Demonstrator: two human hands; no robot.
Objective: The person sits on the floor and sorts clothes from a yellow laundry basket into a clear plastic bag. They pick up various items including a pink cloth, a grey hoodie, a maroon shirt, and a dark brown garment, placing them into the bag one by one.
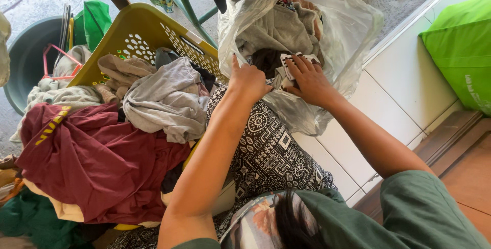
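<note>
From the head view, your left hand (pixel 249 80) grips the rim of the clear plastic bag (pixel 337 29) with fingers closed, while your right hand (pixel 309 80) presses open fingers on a patterned cloth (pixel 292 61) inside. The bag looks well filled, yet the yellow basket (pixel 140 31) beside it is heaped with clothes, so much sorting seems left.

bag mouth (pixel 327 19) packed w/ clothes, little room betw. hands. yellow basket (pixel 138 29) heaped to its rim, blocks left side. white tiles (pixel 404 85) at right are free.
</note>
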